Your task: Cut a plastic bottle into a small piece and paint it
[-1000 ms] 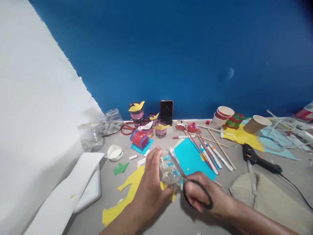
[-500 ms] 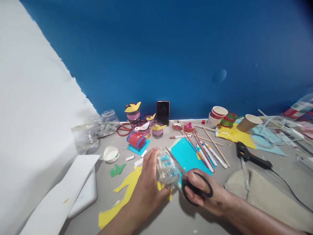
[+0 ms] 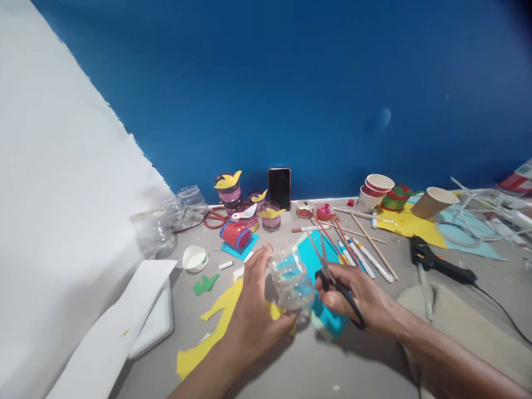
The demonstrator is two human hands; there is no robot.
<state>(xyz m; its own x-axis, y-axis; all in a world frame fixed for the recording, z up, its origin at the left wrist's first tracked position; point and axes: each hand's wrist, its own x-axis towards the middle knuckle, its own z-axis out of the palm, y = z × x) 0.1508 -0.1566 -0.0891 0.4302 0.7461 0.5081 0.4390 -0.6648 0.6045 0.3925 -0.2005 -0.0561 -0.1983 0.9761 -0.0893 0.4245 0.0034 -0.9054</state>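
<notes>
A cut piece of clear plastic bottle (image 3: 292,280) is tilted in the grip of my left hand (image 3: 260,310), thumb below it and fingers along its left side. Black-handled scissors (image 3: 343,293) are in my right hand (image 3: 353,293), just right of the bottle piece. Their blades point up and stand a little apart, not touching the plastic. Blue paper (image 3: 318,249) lies on the table behind and under the scissors. Yellow paper scraps (image 3: 220,321) lie left of and beneath my left hand.
A black glue gun (image 3: 440,263) with a cord lies at the right by a beige cloth (image 3: 453,321). Markers (image 3: 376,263) and sticks lie behind my right hand. Decorated cups (image 3: 228,191) and a phone (image 3: 279,188) stand against the blue wall. White paper (image 3: 112,327) is at left.
The scissors have come away from the bottle piece to the right and turned more upright, their blades now apart. My left hand still holds the bottle piece. The view has shifted slightly.
</notes>
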